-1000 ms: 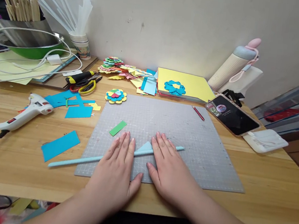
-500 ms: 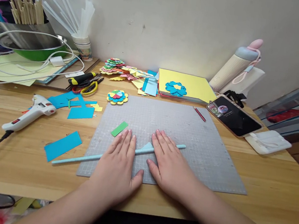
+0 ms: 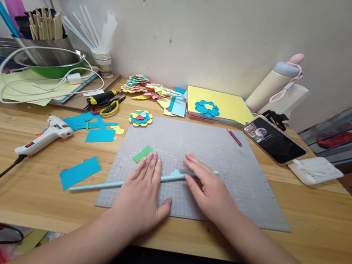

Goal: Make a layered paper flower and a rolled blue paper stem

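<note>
A thin light-blue rolled paper tube [image 3: 103, 186] lies slantwise across the grey cutting mat [image 3: 242, 190], its left end reaching past the mat onto the table. A small pointed flap of light-blue paper [image 3: 176, 172] sticks up from its middle. My left hand [image 3: 141, 187] rests flat over the tube, fingers stretched out and thumb spread. Over the tube's right part, my right hand [image 3: 211, 187] is turned on its side, thumb and fingers apart, hiding a stretch of it. A green paper strip [image 3: 143, 154] lies by my left fingertips.
Blue paper pieces [image 3: 80, 173] and a white glue gun [image 3: 46, 136] lie left. Scissors [image 3: 110, 108], layered paper flowers [image 3: 141, 118] and yellow paper [image 3: 230, 104] are at the back. A red pencil [image 3: 234, 138] lies on the mat; a phone [image 3: 275, 141] stands right.
My right hand has gone from lying flat on the tube to a raised, sideways pose with thumb and fingers parted. My left hand stays flat on the tube. The view has shifted slightly.
</note>
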Action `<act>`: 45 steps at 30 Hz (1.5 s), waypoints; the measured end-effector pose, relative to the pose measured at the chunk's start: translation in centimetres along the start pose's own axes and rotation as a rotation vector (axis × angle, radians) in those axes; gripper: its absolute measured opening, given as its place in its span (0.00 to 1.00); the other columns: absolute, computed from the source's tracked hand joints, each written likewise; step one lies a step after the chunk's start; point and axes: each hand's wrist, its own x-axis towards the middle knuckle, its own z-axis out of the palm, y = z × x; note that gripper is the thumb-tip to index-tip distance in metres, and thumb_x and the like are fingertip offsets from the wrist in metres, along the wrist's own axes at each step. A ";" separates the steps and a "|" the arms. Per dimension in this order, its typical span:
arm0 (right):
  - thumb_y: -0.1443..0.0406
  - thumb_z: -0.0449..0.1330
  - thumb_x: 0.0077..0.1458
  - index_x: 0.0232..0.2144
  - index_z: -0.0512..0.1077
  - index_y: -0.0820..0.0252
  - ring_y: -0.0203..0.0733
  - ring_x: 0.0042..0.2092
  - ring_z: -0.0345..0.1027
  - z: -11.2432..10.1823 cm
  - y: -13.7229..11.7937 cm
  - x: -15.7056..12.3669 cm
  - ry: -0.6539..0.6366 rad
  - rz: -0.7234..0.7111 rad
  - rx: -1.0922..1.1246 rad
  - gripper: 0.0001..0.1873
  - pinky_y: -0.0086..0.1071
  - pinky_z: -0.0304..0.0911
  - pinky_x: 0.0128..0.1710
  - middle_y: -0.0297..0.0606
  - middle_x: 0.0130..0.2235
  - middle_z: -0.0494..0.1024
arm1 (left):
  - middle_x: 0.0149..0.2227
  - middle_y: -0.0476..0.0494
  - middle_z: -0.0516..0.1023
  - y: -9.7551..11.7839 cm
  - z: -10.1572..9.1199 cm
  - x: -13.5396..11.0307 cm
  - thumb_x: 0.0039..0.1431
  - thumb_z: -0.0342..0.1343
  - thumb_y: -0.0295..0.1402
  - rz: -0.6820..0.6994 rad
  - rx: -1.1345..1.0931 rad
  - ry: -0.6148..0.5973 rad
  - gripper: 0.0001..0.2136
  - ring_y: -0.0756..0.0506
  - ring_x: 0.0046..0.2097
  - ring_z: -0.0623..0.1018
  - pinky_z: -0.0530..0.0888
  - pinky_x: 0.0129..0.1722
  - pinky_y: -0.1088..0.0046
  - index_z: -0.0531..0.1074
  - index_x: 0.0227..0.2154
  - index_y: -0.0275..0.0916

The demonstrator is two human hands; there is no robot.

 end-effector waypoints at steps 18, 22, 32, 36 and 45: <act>0.72 0.55 0.62 0.32 0.75 0.60 0.42 0.38 0.66 0.4 -0.9 1.3 -0.049 -0.128 -0.043 0.10 0.36 0.60 0.39 0.38 0.34 0.77 | 0.66 0.25 0.54 -0.1 0.8 -0.4 0.57 0.42 0.51 0.005 0.059 0.123 0.39 0.35 0.69 0.51 0.46 0.68 0.59 0.55 0.63 0.22; 0.71 0.52 0.64 0.32 0.75 0.60 0.42 0.35 0.64 0.7 -0.9 0.9 0.000 -0.174 -0.126 0.13 0.34 0.57 0.36 0.38 0.33 0.76 | 0.67 0.24 0.52 -0.2 1.0 -0.5 0.57 0.44 0.48 0.029 0.055 0.143 0.38 0.34 0.69 0.50 0.44 0.68 0.56 0.52 0.64 0.23; 0.73 0.49 0.64 0.30 0.74 0.62 0.40 0.30 0.57 0.6 -0.9 1.0 0.041 -0.339 -0.324 0.15 0.34 0.46 0.29 0.36 0.26 0.71 | 0.67 0.40 0.57 -5.3 -1.1 -0.8 0.63 0.40 0.48 -0.029 -0.026 0.255 0.33 0.39 0.68 0.55 0.53 0.64 0.48 0.42 0.68 0.44; 0.75 0.48 0.63 0.29 0.73 0.63 0.40 0.29 0.56 0.5 -0.8 1.1 0.062 -0.360 -0.317 0.16 0.33 0.45 0.28 0.36 0.26 0.71 | 0.56 0.38 0.74 -12.4 -4.0 0.2 0.60 0.39 0.49 -0.364 0.044 0.255 0.28 0.33 0.59 0.70 0.59 0.60 0.45 0.68 0.57 0.43; 0.77 0.48 0.61 0.26 0.70 0.62 0.40 0.29 0.54 0.7 -0.8 1.4 0.060 -0.351 -0.292 0.16 0.34 0.44 0.28 0.35 0.25 0.69 | 0.51 0.35 0.76 -24.6 -9.7 4.3 0.58 0.45 0.47 -0.711 -0.062 0.120 0.27 0.33 0.48 0.75 0.71 0.45 0.58 0.72 0.52 0.34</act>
